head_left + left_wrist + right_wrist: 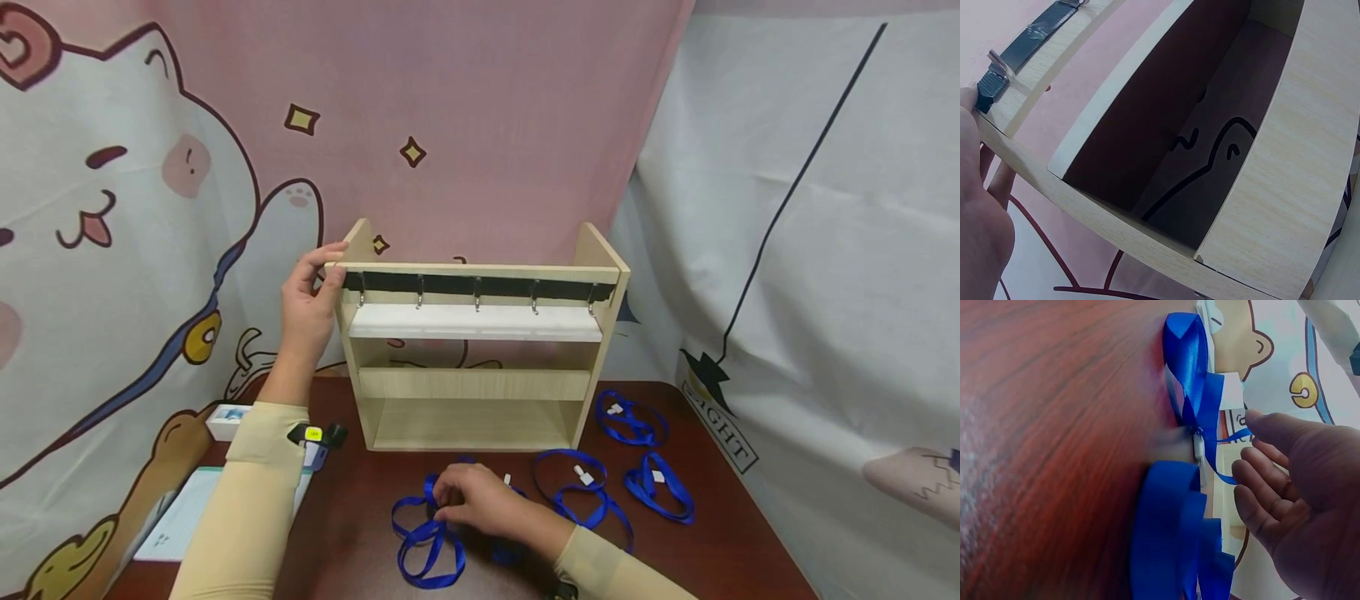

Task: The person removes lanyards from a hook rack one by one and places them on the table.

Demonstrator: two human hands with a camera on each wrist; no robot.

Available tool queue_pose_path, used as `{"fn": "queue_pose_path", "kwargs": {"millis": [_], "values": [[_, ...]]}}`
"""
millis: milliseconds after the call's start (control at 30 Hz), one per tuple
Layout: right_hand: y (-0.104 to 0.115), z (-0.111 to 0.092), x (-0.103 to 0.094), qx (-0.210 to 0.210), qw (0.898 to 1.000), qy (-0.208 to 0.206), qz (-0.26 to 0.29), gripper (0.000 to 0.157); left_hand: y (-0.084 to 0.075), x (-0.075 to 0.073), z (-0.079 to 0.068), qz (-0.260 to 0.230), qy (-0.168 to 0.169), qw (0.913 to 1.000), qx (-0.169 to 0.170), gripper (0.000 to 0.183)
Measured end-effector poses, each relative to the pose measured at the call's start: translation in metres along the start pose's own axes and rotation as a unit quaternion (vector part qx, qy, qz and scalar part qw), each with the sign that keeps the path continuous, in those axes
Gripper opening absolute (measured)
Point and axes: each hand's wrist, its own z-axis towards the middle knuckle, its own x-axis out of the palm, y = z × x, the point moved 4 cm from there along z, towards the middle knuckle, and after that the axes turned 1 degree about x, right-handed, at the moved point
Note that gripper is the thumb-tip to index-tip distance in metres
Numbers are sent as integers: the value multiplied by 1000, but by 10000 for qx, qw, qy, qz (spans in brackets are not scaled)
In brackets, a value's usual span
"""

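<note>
My left hand (309, 304) grips the upper left corner of a pale wooden shelf rack (474, 383), thumb in front and fingers around the side. In the left wrist view that hand (985, 206) is partly cut off at the edge. Over the table, my right hand (483, 498) is at a blue lanyard (431, 550), fingers loosely bent. From the right wrist, a thin loop of blue ribbon (1211, 425) runs up to the fingertips of the hand (1297, 494), with thumb and fingers apart. Several metal hooks (477, 293) line a dark strip (450, 284) on the rack.
More blue lanyards with white clips lie to the right, one (585, 500) before the rack, others (660, 490) (632, 421) near the table's right edge. A light-coloured pad (176, 521) and a small white box (225, 422) sit at the left. Printed cloth hangs behind.
</note>
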Motion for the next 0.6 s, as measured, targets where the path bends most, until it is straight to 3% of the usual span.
{"fn": "queue_pose_path", "kwargs": {"millis": [233, 467, 600], "values": [[0, -4, -11, 170, 9985, -472, 203, 19, -16, 4, -2, -87, 43, 9999, -57, 25], [-1, -15, -29, 274, 9956, -689, 575, 15, -4, -2, 2, 62, 246, 9996, -94, 24], [-1, -25, -41, 393, 9945, -710, 667, 13, -7, -7, -1, 331, 359, 9987, -141, 30]]}}
